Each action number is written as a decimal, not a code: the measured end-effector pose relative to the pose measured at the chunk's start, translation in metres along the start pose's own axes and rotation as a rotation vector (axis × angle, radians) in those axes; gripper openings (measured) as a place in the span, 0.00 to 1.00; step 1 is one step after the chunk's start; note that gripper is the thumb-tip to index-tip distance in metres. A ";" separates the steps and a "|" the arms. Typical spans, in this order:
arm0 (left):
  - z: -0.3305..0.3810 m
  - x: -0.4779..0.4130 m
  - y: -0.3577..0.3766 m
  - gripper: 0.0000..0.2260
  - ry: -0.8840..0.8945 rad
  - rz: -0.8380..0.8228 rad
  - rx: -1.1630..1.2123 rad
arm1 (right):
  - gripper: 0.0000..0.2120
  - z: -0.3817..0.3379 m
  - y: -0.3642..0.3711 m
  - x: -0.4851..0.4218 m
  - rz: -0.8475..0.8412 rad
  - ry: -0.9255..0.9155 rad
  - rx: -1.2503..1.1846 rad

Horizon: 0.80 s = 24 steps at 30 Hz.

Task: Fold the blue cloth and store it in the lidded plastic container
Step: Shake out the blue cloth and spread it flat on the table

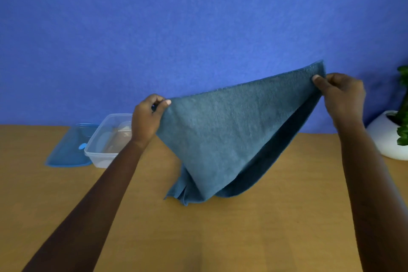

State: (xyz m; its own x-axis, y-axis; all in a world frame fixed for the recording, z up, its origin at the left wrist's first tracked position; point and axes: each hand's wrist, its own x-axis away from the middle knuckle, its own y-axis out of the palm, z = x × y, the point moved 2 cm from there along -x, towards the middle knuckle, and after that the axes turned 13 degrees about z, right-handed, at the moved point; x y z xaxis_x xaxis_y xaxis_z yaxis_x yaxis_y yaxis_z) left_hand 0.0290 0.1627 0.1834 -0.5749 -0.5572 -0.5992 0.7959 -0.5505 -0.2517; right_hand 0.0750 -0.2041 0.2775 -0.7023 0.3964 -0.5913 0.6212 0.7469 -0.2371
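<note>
The blue cloth hangs stretched between both hands above the wooden table, its lower end resting on the tabletop. My left hand pinches the cloth's left top corner. My right hand pinches the right top corner, held higher. A clear plastic container stands open at the back left, partly hidden by my left wrist. Its blue lid lies flat on the table just left of it.
A white pot with a green plant stands at the right edge of the table. A blue wall rises behind the table.
</note>
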 end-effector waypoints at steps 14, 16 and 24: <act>0.109 0.023 0.049 0.04 0.235 -0.537 0.337 | 0.15 -0.066 0.070 0.082 -0.803 -0.186 -0.043; 0.114 0.021 0.050 0.06 0.203 -0.526 0.379 | 0.08 -0.067 0.073 0.084 -0.799 -0.181 -0.102; 0.079 0.023 0.047 0.11 -0.078 -0.581 0.440 | 0.13 -0.051 0.068 0.063 -0.505 -0.154 -0.052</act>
State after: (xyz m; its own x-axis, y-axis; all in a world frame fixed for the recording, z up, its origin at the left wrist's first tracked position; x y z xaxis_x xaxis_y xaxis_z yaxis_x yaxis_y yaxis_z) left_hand 0.0379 0.0748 0.2182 -0.9059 -0.1327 -0.4021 0.2178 -0.9604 -0.1739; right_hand 0.0554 -0.1007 0.2632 -0.8479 -0.0992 -0.5208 0.1983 0.8518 -0.4850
